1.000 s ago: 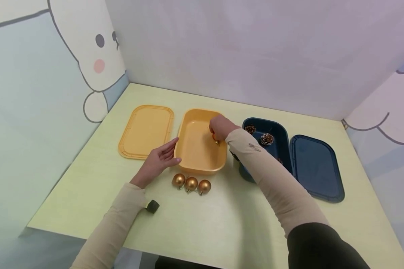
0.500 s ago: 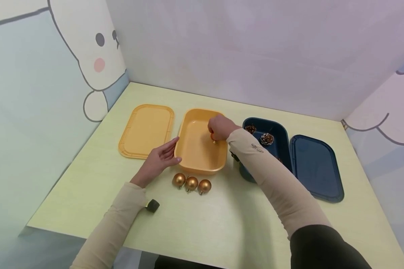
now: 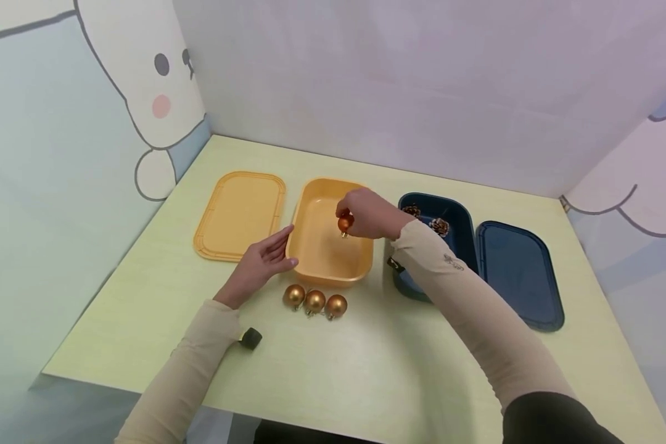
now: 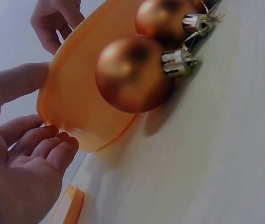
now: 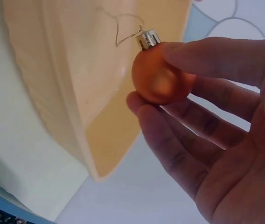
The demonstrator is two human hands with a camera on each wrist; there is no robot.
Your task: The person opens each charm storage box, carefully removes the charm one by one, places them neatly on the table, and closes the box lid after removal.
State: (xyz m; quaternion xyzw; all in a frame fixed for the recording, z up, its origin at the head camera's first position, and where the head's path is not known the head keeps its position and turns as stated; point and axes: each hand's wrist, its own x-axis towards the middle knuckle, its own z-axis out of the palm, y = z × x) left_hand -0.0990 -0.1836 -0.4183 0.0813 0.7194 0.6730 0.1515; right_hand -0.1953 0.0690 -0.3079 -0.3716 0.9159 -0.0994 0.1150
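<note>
Over the yellow-orange bin (image 3: 327,279), my right hand (image 3: 374,216) holds an orange Christmas bauble (image 5: 158,77) between thumb and fingers. The bauble has a silver cap and a loop of string. My left hand (image 3: 259,266) touches the bin's left side, its thumb by the near corner and its fingers along the outer wall and rim. Inside the bin, the part of the floor not covered by my right hand is bare. Several gold baubles (image 3: 315,303) lie in a row just in front of the bin; one bauble (image 4: 132,74) shows large in the left wrist view.
A yellow lid (image 3: 241,216) lies left of the bin. To the right stands a dark blue bin (image 3: 468,234) with pine cones (image 3: 439,227), partly hidden by my right forearm. Its blue lid (image 3: 522,274) lies beyond it. Walls border the table at the back.
My right hand has turned and shifted a little left over the bin, so the orange bauble shows more fully. The left hand keeps its place on the bin.
</note>
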